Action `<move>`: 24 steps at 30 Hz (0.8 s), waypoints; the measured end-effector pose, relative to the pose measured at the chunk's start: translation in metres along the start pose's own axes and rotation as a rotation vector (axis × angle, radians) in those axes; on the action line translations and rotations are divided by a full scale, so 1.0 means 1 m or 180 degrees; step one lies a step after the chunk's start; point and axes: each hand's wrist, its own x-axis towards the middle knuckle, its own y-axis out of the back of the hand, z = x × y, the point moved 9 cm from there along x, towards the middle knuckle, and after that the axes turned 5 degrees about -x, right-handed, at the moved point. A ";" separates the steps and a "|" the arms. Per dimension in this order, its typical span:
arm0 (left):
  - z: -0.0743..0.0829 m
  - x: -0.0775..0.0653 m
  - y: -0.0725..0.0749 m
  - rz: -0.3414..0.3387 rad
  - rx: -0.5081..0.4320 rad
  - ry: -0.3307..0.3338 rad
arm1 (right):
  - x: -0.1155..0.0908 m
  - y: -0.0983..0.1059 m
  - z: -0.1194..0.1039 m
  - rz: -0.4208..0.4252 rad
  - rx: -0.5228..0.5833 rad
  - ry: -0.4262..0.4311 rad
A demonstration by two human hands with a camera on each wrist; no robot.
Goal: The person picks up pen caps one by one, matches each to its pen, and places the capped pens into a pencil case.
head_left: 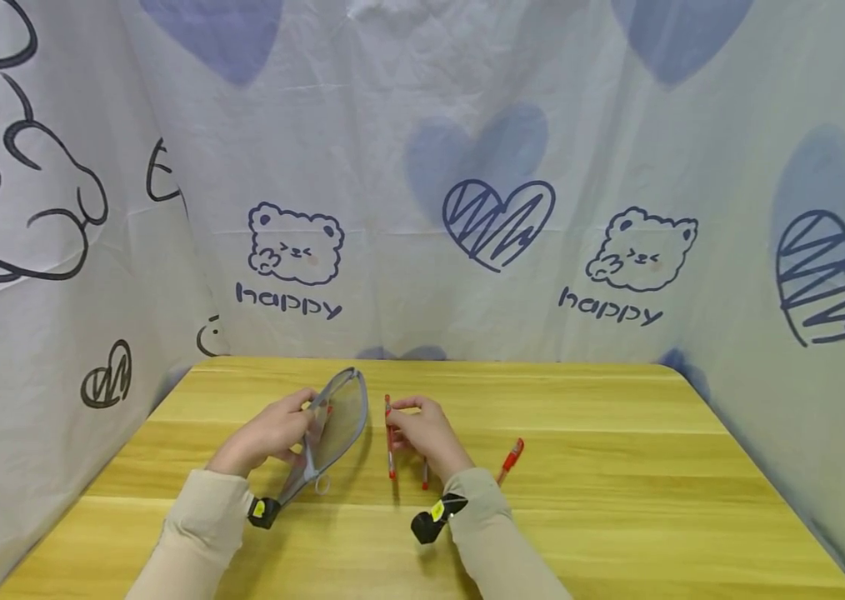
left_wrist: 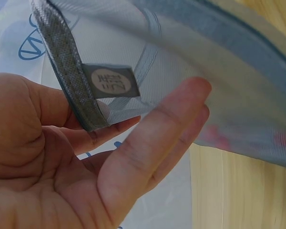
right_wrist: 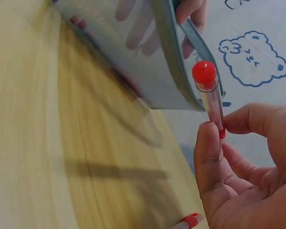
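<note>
My left hand [head_left: 272,435] grips one end of a grey-blue mesh zip pouch [head_left: 345,421] and holds it tilted, mouth gaping toward the right hand. Through the mesh in the left wrist view, blurred red shapes [left_wrist: 218,138] show inside it. Just right of the pouch mouth, my right hand [head_left: 426,433] pinches a clear-barrelled pen with red ends [head_left: 391,454] between thumb and fingers. The pen stands apart from the pouch in the head view. A second red-ended pen [head_left: 426,475] lies on the table below the right hand, partly hidden by it.
Another pen with a red cap [head_left: 514,454] lies on the wooden table [head_left: 632,467] right of the right wrist, its lower part behind the sleeve. A printed white cloth [head_left: 392,275] hangs behind the table and along both sides.
</note>
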 end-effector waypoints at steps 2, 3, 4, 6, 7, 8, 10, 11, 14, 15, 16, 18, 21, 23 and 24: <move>-0.001 0.000 0.000 0.0000 -0.0004 0.0004 | 0.000 -0.001 -0.004 0.0030 0.0069 0.0030; -0.002 0.000 0.000 0.0000 -0.0010 0.0008 | 0.000 -0.002 -0.006 0.0044 0.0096 0.0048; -0.002 0.001 0.000 0.0000 -0.0012 0.0007 | 0.001 -0.002 -0.008 0.0053 0.0129 0.0058; -0.003 0.001 0.000 -0.0001 -0.0020 0.0004 | 0.001 -0.005 -0.012 0.0058 0.0199 0.0099; -0.002 0.000 0.000 0.0004 -0.0027 0.0003 | 0.001 -0.006 -0.014 0.0063 0.0228 0.0121; -0.002 0.000 0.000 0.0009 -0.0039 0.0004 | 0.002 -0.008 -0.016 0.0065 0.0278 0.0128; 0.000 -0.001 0.000 0.0000 -0.0040 -0.0008 | 0.002 -0.011 -0.019 0.0072 0.0380 0.0142; 0.001 -0.001 0.000 -0.0003 -0.0046 -0.0013 | 0.002 -0.013 -0.021 0.0082 0.0422 0.0149; 0.003 -0.001 -0.001 -0.0009 -0.0037 -0.0018 | 0.002 -0.017 -0.024 0.0122 0.0514 0.0144; 0.003 -0.001 -0.001 -0.0016 -0.0025 -0.0024 | 0.002 -0.019 -0.024 0.0133 0.0530 0.0138; 0.002 0.000 -0.002 -0.0021 -0.0018 -0.0023 | 0.002 -0.020 -0.024 0.0148 0.0537 0.0133; 0.002 0.000 -0.002 -0.0018 -0.0008 -0.0020 | 0.002 -0.022 -0.025 0.0181 0.0549 0.0147; 0.002 0.000 -0.002 -0.0016 -0.0007 -0.0013 | 0.002 -0.026 -0.029 0.0235 0.0514 0.0240; 0.002 0.000 -0.003 -0.0017 -0.0007 -0.0007 | 0.003 -0.028 -0.031 0.0283 0.0486 0.0294; 0.002 0.000 -0.003 -0.0014 -0.0002 0.0000 | 0.003 -0.029 -0.032 0.0308 0.0470 0.0320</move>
